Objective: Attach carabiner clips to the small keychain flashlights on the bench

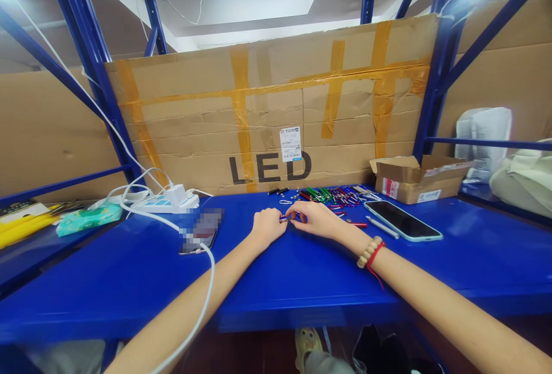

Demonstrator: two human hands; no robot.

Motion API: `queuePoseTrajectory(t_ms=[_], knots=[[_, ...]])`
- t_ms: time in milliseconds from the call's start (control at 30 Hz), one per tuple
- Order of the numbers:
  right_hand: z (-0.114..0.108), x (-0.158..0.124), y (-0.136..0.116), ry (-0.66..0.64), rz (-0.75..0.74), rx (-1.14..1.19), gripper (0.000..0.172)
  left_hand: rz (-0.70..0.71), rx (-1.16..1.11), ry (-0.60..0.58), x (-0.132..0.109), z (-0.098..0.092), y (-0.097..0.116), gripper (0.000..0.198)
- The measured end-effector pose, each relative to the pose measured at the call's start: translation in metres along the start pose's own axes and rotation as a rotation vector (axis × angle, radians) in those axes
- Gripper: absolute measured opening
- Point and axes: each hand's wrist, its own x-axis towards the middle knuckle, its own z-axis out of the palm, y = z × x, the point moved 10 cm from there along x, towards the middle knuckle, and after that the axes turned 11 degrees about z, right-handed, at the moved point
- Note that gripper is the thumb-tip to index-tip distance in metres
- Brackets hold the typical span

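Note:
My left hand is closed around a small dark blue tube, whose end pokes out between thumb and fingers. My right hand meets it from the right, thumb and forefinger pinched at the tube's end on a tiny part too small to name. Just behind the hands lies a silver carabiner-like clip. Beyond my right hand spreads a pile of small metal pieces in red, green, purple and silver. A red tube rests by my right wrist. Two black tubes lie farther back.
On the right are a phone in a pale case, a silver pen-like stick and an open cardboard box. To the left, another phone and a white power strip; a white cable crosses my left arm. Cardboard stands behind.

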Motion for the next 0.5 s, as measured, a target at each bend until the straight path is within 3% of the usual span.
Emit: queuePoseTrajectory(t_ms=[500], knots=[[-0.0022,-0.0005,-0.0010,0.006,0.015,-0.012,0.019,0.006,-0.006,-0.006,0.0004,0.0005,0.0012,0.032]])
